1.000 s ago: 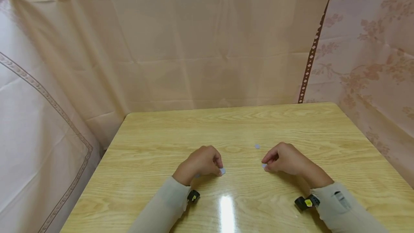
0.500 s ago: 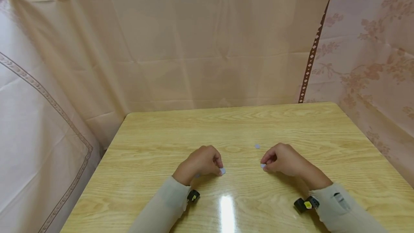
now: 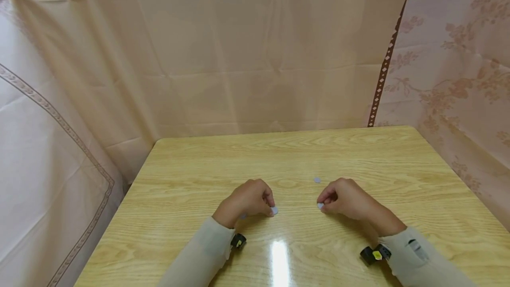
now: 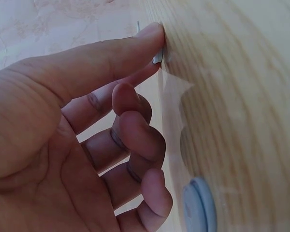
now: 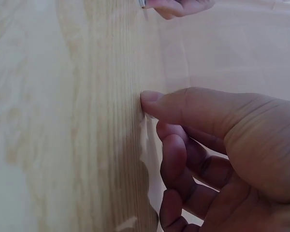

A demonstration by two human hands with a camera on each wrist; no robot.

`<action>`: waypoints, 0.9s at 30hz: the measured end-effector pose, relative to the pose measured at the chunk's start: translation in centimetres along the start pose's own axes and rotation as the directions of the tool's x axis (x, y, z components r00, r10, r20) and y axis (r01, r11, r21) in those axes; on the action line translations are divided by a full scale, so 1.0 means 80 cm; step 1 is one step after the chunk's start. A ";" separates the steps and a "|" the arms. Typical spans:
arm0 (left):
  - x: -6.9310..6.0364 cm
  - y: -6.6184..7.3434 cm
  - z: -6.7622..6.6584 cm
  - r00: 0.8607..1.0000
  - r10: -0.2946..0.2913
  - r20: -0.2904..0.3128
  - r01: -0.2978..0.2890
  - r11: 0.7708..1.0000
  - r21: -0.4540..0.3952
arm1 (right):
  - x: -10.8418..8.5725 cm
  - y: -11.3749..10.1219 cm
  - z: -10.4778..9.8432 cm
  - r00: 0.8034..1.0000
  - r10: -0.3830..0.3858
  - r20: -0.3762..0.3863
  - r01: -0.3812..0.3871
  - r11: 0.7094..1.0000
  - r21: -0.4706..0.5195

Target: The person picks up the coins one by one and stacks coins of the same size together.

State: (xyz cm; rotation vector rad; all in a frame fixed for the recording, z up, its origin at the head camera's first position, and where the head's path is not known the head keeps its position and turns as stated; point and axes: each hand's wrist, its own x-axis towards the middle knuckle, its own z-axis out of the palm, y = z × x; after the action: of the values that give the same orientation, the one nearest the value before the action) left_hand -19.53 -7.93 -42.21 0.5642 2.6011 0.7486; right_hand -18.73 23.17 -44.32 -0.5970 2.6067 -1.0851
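In the head view my left hand (image 3: 249, 198) pinches a small pale grey disc (image 3: 275, 210) between thumb and forefinger, low over the wooden table. Only a sliver of that disc (image 4: 157, 58) shows in the left wrist view, where the other fingers curl loosely. A second round disc (image 4: 199, 205), thick-rimmed and blue-grey, lies on the table by the little finger. Across a short gap, my right hand (image 3: 348, 198) pinches another pale disc (image 3: 320, 205) at its fingertips. In the right wrist view that piece is mostly hidden behind the thumb.
One more pale disc (image 3: 317, 180) lies flat on the table (image 3: 199, 158), farther back than the right hand. Beige curtain cloth (image 3: 255, 56) hangs behind the table, with patterned cloth (image 3: 458, 56) along the right side. A bright light reflection crosses the near tabletop.
My right hand has slid a little to the left and slightly nearer to me, its disc with it. The left hand and the loose discs stay where they were.
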 end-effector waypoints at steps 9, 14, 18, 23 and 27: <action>0.002 -0.003 0.001 1.000 -0.005 0.001 0.005 1.000 0.010 | 0.001 -0.006 0.008 0.999 -0.042 0.010 0.042 0.999 -0.007; 0.002 -0.003 0.002 1.000 -0.005 0.000 0.005 1.000 0.021 | 0.001 -0.006 0.011 0.998 -0.063 0.003 0.063 0.998 -0.014; 0.002 -0.001 0.002 1.000 -0.001 -0.003 0.002 0.999 0.035 | 0.001 -0.004 0.013 0.998 -0.070 0.002 0.070 0.997 -0.011; 0.001 0.003 0.002 1.000 0.008 -0.022 -0.006 0.997 0.078 | 0.001 -0.003 0.015 0.997 -0.077 -0.001 0.077 0.997 -0.006; 0.001 0.005 0.003 0.999 0.022 -0.040 -0.017 0.994 0.104 | 0.001 -0.004 0.014 0.997 -0.080 0.005 0.080 0.997 -0.001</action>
State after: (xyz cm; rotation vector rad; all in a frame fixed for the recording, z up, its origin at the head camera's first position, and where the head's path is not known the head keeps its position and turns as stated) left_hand -19.35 -7.46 -42.19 0.6112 2.6888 0.6401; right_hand -18.28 22.24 -44.92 -0.7085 2.5996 -1.1047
